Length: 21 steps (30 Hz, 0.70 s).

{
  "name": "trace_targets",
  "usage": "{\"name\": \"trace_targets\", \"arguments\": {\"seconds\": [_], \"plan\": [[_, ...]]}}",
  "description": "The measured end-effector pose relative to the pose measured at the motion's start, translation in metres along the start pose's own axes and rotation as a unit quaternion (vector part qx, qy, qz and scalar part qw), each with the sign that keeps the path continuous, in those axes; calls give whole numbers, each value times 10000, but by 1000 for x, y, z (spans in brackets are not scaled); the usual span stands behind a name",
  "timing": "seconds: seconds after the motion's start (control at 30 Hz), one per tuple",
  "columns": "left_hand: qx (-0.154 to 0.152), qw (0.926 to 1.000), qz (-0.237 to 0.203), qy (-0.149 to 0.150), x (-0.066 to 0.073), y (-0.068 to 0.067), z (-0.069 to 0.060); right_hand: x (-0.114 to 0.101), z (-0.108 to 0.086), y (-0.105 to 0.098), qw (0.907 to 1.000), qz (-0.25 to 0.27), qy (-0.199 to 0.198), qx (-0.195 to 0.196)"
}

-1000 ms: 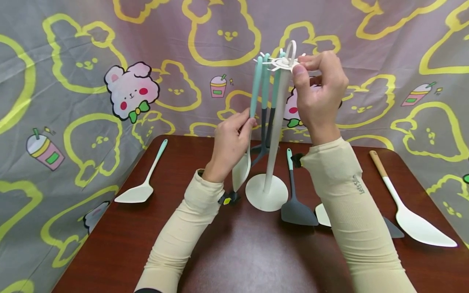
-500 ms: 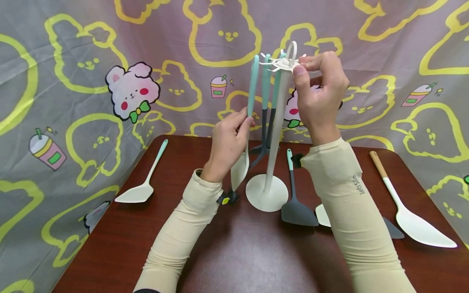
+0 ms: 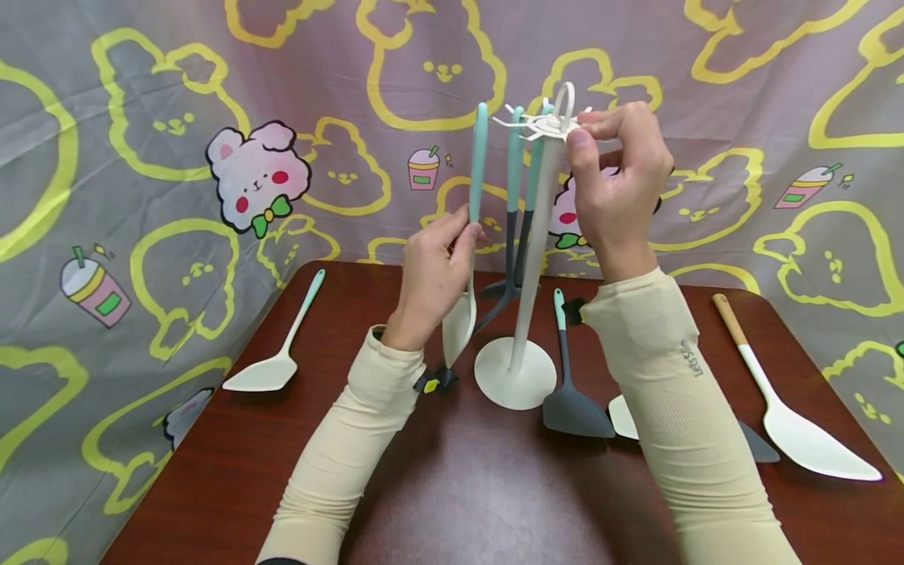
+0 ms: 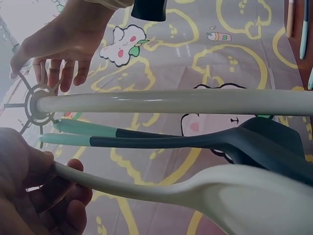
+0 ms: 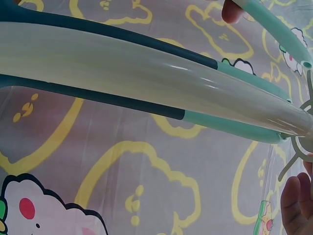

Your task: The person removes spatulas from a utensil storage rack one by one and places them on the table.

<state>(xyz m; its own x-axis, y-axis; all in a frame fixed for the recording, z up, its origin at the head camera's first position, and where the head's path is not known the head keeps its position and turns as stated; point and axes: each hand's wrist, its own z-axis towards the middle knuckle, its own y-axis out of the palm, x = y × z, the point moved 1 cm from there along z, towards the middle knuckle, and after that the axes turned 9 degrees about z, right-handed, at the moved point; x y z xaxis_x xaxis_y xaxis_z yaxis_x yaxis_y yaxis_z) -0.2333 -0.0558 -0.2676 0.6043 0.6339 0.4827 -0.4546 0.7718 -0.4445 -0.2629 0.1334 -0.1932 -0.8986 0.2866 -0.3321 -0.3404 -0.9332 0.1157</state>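
Observation:
My left hand (image 3: 439, 271) pinches a white spoon (image 3: 459, 326) with a mint handle, held upright just left of the white utensil stand (image 3: 534, 259). In the head view, the handle's top end stands a small gap away from the nearest hook. My right hand (image 3: 625, 176) grips the rim of the stand's hooked top between thumb and fingers. Two dark utensils (image 4: 146, 142) with mint handles hang from hooks behind the pole. The left wrist view brings the spoon's white head (image 4: 254, 196) close up; its handle is mostly hidden by my left hand (image 4: 44, 196).
A white turner (image 3: 268, 373) lies at the table's left. Right of the stand's base lie a dark turner (image 3: 575, 412) and a white blade (image 3: 621, 416), partly under my right arm. A wood-handled white turner (image 3: 798, 435) and a dark blade (image 3: 759, 443) lie farther right.
My left hand has moved slightly left with the spoon. Its handle's top, at the hook one second ago, now stands apart from it. My right hand has kept its grip on the stand.

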Motion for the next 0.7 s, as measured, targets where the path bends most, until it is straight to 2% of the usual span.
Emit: {"name": "trace_targets", "arguments": {"seconds": [0.33, 0.7], "plan": [[61, 9994, 195, -270, -8, -11, -4, -2, -1, 1, 10000, 81, 27, -47], [201, 9986, 422, -258, -18, -20, -9, -2, -1, 0, 10000, -34, 80, -25]]}}
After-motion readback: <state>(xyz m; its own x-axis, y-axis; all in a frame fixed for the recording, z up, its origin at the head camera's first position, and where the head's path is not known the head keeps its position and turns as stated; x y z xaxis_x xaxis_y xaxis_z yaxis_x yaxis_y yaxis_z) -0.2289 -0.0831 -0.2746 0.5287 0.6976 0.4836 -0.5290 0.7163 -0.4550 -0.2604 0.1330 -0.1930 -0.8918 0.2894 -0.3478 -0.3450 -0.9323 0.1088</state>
